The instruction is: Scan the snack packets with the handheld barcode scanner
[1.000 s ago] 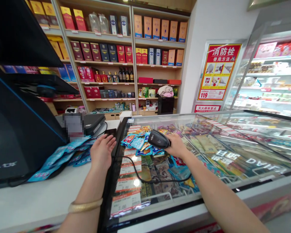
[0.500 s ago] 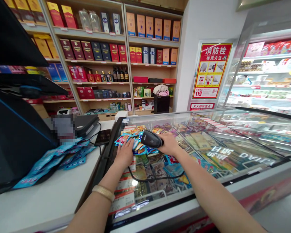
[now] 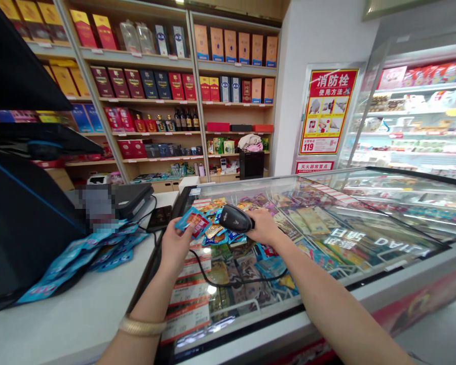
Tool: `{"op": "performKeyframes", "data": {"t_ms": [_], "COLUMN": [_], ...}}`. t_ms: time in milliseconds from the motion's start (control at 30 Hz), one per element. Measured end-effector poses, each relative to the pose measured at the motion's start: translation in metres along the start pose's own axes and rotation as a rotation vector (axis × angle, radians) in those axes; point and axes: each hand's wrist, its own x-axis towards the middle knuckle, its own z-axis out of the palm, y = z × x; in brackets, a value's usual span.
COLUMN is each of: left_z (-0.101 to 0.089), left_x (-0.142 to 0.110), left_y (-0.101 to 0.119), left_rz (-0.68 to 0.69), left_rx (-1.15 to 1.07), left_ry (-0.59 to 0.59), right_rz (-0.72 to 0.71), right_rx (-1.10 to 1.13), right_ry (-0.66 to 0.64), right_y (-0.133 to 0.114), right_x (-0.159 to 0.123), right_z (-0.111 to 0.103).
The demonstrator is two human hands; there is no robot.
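Note:
Between the thumb and fingers of my left hand [image 3: 176, 244] is a small blue and red snack packet [image 3: 196, 221], raised at the left side of the pile. My right hand [image 3: 266, 226] grips a black barcode scanner [image 3: 235, 219] by its handle, its head pointing left toward the packet. Under and around the scanner, a pile of small colourful snack packets [image 3: 215, 238] lies on the glass top of the chest freezer [image 3: 243, 299]. A black cable [image 3: 228, 285] loops over the glass below the scanner.
Left of the freezer is a white counter [image 3: 99, 309] with a dark register [image 3: 26, 223], a strip of blue packets [image 3: 79, 261] and a dark phone-like device [image 3: 160, 218]. Wall shelves [image 3: 144, 104] with boxes and bottles stand behind. A lit display fridge [image 3: 418, 116] is at the right.
My left hand has come from the freezer's left edge to the pile, taken hold of a snack packet and lifted it slightly back to the left. The scanner stays over the pile in my right hand.

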Motion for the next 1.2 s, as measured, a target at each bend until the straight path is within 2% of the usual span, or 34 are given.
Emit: {"op": "performKeyframes", "data": {"t_ms": [100,200,300,400,600,767,967,1200], "left_z": [0.002,-0.001,-0.006,-0.006,0.001,0.001,0.005,0.005], "left_x": [-0.003,-0.003,-0.001,-0.003,-0.016,-0.021,-0.019,-0.018], "left_y": [0.008,0.016,0.02,0.022,0.019,0.011,0.004,-0.001], "left_rz": [-0.221,-0.459,-0.583,-0.531,-0.321,-0.206,-0.124,-0.101], "left_rx": [-0.291,-0.483,-0.614,-0.647,-0.39,-0.274,-0.208,-0.201], "left_ry": [0.025,0.031,-0.011,-0.135,-0.246,-0.397,-0.481,-0.469], "right_rz": [-0.004,-0.019,-0.04,-0.059,-0.132,-0.18,-0.243,-0.226], "right_rx": [-0.014,-0.018,-0.011,0.016,0.102,0.189,0.272,0.226], "right_ry": [-0.001,0.003,0.009,0.024,0.025,-0.051,-0.082,-0.107], "right_y": [0.001,0.002,0.002,0.0,-0.008,-0.016,-0.021,-0.023], "right_x": [0.001,0.001,0.001,0.001,0.0,0.0,-0.001,0.0], "right_z": [0.002,0.003,0.004,0.004,0.001,-0.002,-0.003,-0.004]}}
